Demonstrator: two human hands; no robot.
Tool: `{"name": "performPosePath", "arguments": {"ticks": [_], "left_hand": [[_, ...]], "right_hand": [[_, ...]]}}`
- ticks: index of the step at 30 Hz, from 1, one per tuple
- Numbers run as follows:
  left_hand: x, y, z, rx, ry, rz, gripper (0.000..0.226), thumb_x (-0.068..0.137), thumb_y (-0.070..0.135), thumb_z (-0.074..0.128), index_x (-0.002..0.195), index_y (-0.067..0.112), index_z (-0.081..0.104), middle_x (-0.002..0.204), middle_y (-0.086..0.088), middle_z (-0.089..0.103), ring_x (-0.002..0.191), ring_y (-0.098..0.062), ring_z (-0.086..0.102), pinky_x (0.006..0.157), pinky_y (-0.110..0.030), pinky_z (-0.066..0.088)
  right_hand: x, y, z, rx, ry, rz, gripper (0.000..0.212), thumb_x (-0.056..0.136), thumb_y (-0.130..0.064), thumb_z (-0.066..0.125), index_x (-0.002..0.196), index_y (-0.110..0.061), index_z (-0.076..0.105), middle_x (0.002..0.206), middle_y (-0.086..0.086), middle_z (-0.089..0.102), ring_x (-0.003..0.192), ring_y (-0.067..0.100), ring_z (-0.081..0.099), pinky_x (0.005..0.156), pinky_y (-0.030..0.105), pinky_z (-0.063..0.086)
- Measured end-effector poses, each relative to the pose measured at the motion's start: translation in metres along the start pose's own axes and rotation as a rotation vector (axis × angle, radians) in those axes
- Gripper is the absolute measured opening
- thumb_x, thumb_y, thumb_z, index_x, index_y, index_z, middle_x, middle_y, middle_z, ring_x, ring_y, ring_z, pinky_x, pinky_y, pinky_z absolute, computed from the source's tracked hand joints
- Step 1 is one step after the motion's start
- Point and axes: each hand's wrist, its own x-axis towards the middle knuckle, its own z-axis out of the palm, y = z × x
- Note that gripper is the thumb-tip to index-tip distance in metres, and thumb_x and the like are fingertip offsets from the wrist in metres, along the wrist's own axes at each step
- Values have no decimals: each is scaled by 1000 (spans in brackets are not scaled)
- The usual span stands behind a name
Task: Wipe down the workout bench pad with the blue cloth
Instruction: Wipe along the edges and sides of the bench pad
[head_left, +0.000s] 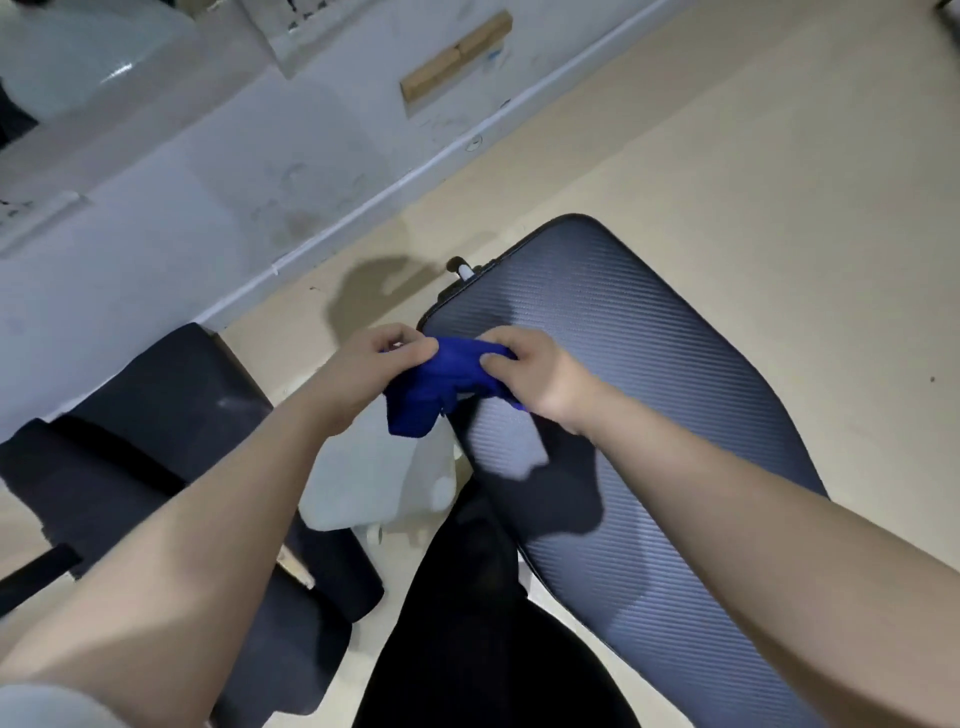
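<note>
Both hands grip the bunched cloth (447, 384) betw. them: left hand (363, 376) pinches 1 end, right hand (535, 376) the other, above pad (649, 405) edge.

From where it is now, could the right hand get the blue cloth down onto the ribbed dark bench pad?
Probably yes. The right hand already pinches the bunched blue cloth above the near edge of the ribbed dark bench pad, and nothing lies between them. The left hand also grips the cloth.

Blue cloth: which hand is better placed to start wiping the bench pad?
Probably the right hand. It grips the blue cloth directly above the bench pad, while the left hand holds it beyond the pad's edge.
</note>
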Motion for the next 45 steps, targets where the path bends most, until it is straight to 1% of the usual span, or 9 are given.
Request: {"name": "performPosePath", "arguments": {"ticks": [10, 16, 22, 26, 30, 32, 35, 41, 45], "left_hand": [[-85, -56, 33, -599, -50, -165, 13, 93, 28, 52, 97, 22, 63, 84, 4, 73, 76, -11, 67, 66, -26, 54], [-111, -75, 19, -778, 28, -276, 17, 95, 13, 40, 92, 13, 57, 99, -7, 63, 93, -21, 63, 74, -39, 57], [-92, -97, 7, -1192, 84, -236, 56, 88, 55, 45, 120, 9, 46, 110, -16, 60, 108, -33, 62, 99, -50, 46], [-67, -111, -6, -1008, 172, -250, 14, 98, 12, 41, 99, 3, 51, 91, -13, 59, 81, -21, 64, 76, -32, 53], [-35, -125, -33, -989, 162, -239, 23, 97, 7, 42, 115, -2, 53, 113, -14, 61, 99, -22, 60, 84, -30, 51], [-16, -126, -40, -901, 107, -201, 18, 97, 8, 43, 107, 2, 57, 100, -7, 70, 95, -19, 62, 82, -29, 50], [12, -120, -44, -858, 34, -114, 16, 97, 7, 41, 94, 9, 57, 74, 1, 74, 79, -12, 68, 74, -26, 52], [61, -100, -43, -741, 130, -167, 14, 93, 3, 41, 97, 8, 53, 85, -3, 65, 88, -17, 62, 91, -34, 50], [77, -87, -27, -376, 171, -184, 19, 90, 0, 42, 101, 13, 48, 94, -4, 56, 87, -20, 58, 86, -30, 49]], "right_hand": [[-101, 30, 50, 805, -25, 230, 13, 86, -9, 61, 99, -11, 61, 85, 8, 67, 67, 17, 66, 58, 27, 54], [-107, 27, 95, 7, 137, -169, 32, 72, 15, 49, 84, -14, 50, 81, 2, 51, 67, 8, 44, 60, 20, 36], [-82, 30, 146, -447, 358, -344, 38, 71, 11, 48, 105, -7, 52, 126, 14, 44, 100, 31, 51, 85, 32, 45], [-57, 38, 175, -486, 227, -380, 38, 78, -2, 57, 114, -14, 59, 143, 16, 33, 132, 32, 29, 107, 39, 34], [-39, 38, 189, 283, 401, -20, 47, 84, -26, 65, 127, -22, 46, 146, 4, 25, 128, -6, 26, 99, 13, 28], [-24, 41, 193, 966, 372, 336, 55, 88, -33, 59, 136, -26, 33, 143, -1, 34, 122, 6, 41, 99, 22, 33], [1, 47, 200, 1561, 225, 339, 23, 87, -26, 58, 108, -16, 60, 104, 4, 65, 111, 24, 57, 111, 40, 33], [57, 46, 204, 1870, 411, 377, 12, 93, -6, 50, 103, -2, 56, 94, 12, 60, 76, 18, 60, 57, 19, 57], [67, 50, 189, 1962, 530, 428, 16, 97, -14, 44, 103, -4, 56, 96, 13, 59, 88, 23, 60, 81, 36, 52]]}}
